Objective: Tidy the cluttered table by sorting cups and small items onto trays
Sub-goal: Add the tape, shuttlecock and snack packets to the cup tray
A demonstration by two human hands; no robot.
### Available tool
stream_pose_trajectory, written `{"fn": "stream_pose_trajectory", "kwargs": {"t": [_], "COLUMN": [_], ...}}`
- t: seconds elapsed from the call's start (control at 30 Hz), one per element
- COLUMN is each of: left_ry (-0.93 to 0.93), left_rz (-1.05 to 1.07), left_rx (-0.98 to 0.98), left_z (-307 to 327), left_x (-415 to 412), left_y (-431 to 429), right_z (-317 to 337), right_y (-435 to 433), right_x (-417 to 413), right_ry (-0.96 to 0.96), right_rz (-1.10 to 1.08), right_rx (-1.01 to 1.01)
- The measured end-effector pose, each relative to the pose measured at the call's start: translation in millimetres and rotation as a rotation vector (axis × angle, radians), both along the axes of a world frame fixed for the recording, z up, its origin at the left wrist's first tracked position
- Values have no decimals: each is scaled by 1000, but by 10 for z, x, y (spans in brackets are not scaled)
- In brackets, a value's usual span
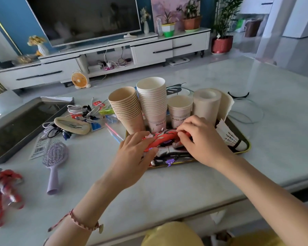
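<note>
The sorting looks roughly half done. The yellow-rimmed tray, just right of the table's middle, already carries the cups. A stack of brown cups stands at its 10 o'clock, a taller stack of white cups at 11, and a single white cup at 12. A paper roll sits at 1 and a shuttlecock at 3. Both hands are on a red toy figure lying across the tray's near half. The left hand curls its fingers over the figure's left end, and the right hand pinches its right end with bent fingertips. I judge it is being settled into place among dark items I cannot identify. Much is left to do. At 9 o'clock on the table a grey tray holds nothing visible. Between the two trays lie tangled cables, small packets and a beige oval item. A lilac hairbrush lies at 8 o'clock, and a second toy figure lies beyond it near the left edge.
</note>
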State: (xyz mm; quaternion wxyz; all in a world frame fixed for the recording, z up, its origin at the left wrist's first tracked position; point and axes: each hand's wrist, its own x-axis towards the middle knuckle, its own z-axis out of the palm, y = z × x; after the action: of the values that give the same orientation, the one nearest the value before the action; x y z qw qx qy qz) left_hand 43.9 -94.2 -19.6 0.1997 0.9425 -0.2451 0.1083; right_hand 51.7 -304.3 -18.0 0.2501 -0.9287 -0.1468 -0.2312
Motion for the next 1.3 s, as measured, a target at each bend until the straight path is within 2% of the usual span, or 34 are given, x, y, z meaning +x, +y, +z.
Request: {"fn": "stream_pose_trajectory", "kwargs": {"t": [0.17,0.27,0.33,0.47,0.57,0.63,0.7,0.87,1.0,1.3], "left_ry": [-19,-67,-122,-181,-173,-29,115,219,149,-52], "left_rz": [22,56,144,415,722,980,1125,1099,1175,1242], "left_rx": [-4,-117,-124,-89,-41,-50,-65,-83,-116,-582], "left_z": [-37,-13,-3,20,-41,-76,-180,-317,-329,-147], "left_x": [-77,-245,-390,-638,-719,-780,-808,-831,-843,-1010], "left_y": [68,283,525,1169,1687,1936,2144,2277,2173,2059], "right_z": [168,291,275,152,69,31,23,21,21,62], "right_y": [236,539,741,1035,1218,1344,1460,1653,1742,1750], "right_x": [-83,-177,-206,-188,-189,-194,-187,-168,-139,-90], "right_ry": [-154,-194,-197,-166,-136,-126,-110,-60,-48,-26], "right_rz": [-19,122,210,311,377,409,431,483,491,518], "right_rx": [107,158,114,63,55,44,40,68,87,158]}}
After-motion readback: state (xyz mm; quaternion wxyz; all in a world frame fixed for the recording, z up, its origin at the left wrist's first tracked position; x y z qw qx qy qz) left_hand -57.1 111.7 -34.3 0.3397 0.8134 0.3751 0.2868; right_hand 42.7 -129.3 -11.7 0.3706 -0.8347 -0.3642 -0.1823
